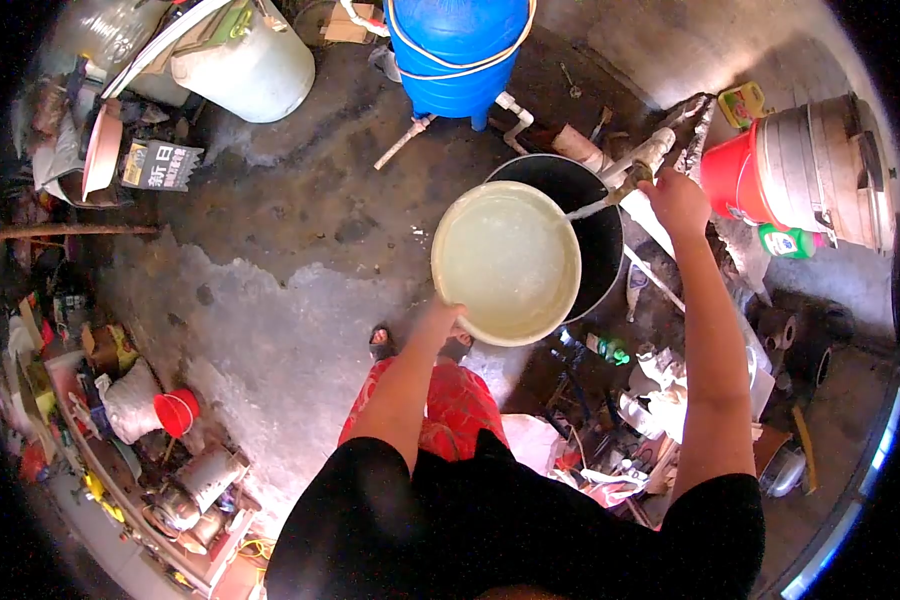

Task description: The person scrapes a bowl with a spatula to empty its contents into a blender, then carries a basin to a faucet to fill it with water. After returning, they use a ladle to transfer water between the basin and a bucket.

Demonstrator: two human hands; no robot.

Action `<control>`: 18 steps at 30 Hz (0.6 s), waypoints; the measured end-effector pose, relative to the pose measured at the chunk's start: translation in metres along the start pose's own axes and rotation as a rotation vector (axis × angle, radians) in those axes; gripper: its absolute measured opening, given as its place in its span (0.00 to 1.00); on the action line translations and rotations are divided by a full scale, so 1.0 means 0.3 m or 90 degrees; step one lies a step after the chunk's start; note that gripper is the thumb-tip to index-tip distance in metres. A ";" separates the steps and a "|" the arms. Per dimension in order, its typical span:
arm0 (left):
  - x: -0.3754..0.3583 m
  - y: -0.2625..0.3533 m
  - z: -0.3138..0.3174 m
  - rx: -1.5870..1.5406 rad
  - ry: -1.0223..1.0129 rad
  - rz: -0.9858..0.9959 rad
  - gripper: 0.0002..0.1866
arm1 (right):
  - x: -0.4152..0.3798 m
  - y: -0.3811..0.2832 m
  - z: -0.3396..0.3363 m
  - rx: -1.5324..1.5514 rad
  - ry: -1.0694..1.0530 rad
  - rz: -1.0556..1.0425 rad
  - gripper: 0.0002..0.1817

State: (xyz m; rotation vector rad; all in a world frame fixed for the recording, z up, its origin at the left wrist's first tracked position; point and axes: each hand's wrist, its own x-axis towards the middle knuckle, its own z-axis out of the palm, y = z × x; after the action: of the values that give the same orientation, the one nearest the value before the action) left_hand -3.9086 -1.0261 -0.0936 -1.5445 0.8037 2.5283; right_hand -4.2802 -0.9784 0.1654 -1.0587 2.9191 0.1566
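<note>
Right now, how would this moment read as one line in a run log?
left hand: gripping basin rim | right hand: at tap | water: running into basin | black tub: partly hidden by basin

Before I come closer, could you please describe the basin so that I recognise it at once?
Find the big blue tank at the top. Below it, a round basin hides the left side of a dark tub, its rim in the left hand. Unlike that tub, it is pale and catches running water.
</note>
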 end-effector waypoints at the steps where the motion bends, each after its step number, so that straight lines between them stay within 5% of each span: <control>1: 0.000 -0.001 0.000 0.003 0.004 0.000 0.33 | 0.002 0.001 0.002 -0.004 -0.003 -0.002 0.20; 18: 0.022 -0.022 -0.012 -0.017 0.008 0.023 0.35 | 0.007 -0.002 -0.011 -0.028 -0.014 -0.017 0.21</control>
State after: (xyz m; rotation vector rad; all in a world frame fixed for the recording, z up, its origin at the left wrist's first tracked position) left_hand -3.9068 -1.0234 -0.1031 -1.5698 0.8097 2.5680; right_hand -4.2814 -0.9805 0.1685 -1.0942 2.8935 0.2318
